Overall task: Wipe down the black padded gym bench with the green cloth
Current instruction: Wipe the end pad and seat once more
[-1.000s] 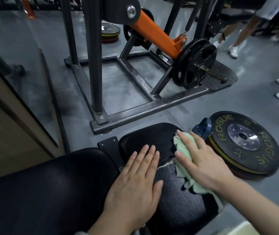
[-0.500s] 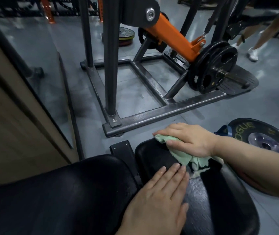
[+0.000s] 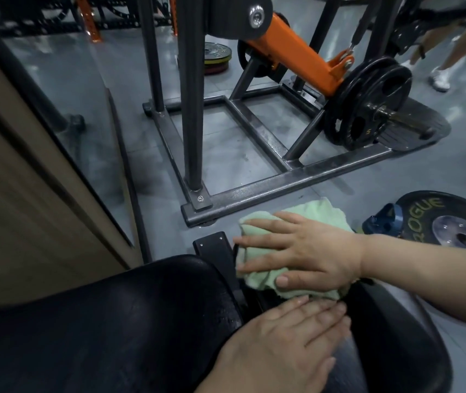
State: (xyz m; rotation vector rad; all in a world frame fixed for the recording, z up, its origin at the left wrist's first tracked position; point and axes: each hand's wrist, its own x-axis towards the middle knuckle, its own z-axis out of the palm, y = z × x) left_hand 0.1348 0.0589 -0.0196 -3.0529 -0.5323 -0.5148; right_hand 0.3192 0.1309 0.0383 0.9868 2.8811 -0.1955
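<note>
A pale green cloth (image 3: 265,276), bunched and rumpled, lies pressed on the far end of a black padded gym bench (image 3: 390,330), its upper edge spilling past the pad's far edge. The bench's two glossy, textured black pads sit side by side, split by a narrow gap.

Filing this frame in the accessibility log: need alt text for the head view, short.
A person's right hand presses a green cloth flat on the far end of a black padded gym bench, while the left hand rests flat on the pad. A Rogue weight plate lies on the floor nearby.
</note>
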